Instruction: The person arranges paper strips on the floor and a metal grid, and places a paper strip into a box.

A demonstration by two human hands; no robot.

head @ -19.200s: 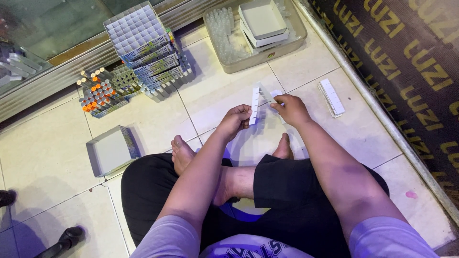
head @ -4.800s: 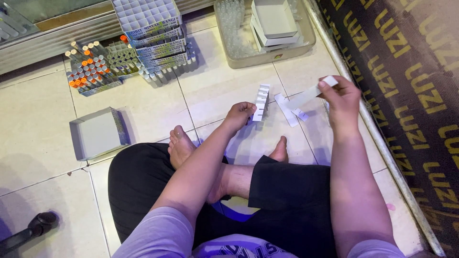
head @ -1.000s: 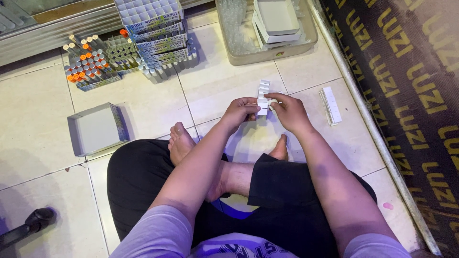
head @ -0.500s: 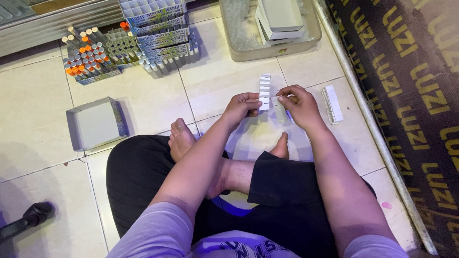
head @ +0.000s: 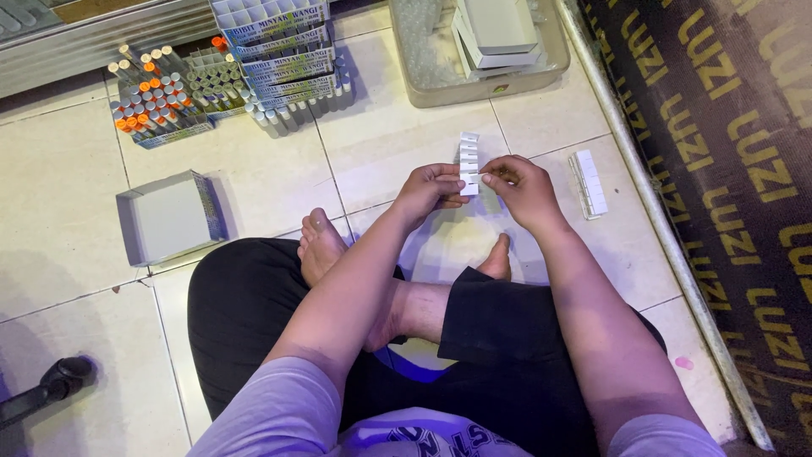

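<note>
Over on the far left of the tiled floor (head: 68, 195) sits a small open grey box (head: 169, 218), empty-looking, with a dark object (head: 51, 385) poking in at the bottom left corner that I can't really identify. Up and a bit right from the box is a rack of small vials (head: 156, 93) with orange and pale caps, and right next to it a stack of white grid trays (head: 283, 55) with more vials lined along its front edge. Moving toward the middle, the person is sitting cross-legged in black trousers, bare feet tucked in front. Their left hand (head: 427, 193) is pinched on the lower part of a narrow white strip (head: 469, 163) of little sections, holding it upright just above the floor, so it's between both hands and right in front of the feet. Right hand (head: 524, 188) is closed up against the strip's right edge, fingertips (head: 492, 178) pinched together on something tiny at the strip, can't tell exactly what. Behind the hands there's a clear plastic tray (head: 440, 72) holding a couple of pale flat boxes (head: 495, 30). Further right, a second white strip (head: 588, 184) lies flat on the tile, well apart from the hands, just beside the metal edge of a dark patterned mat (head: 736, 169)
</note>
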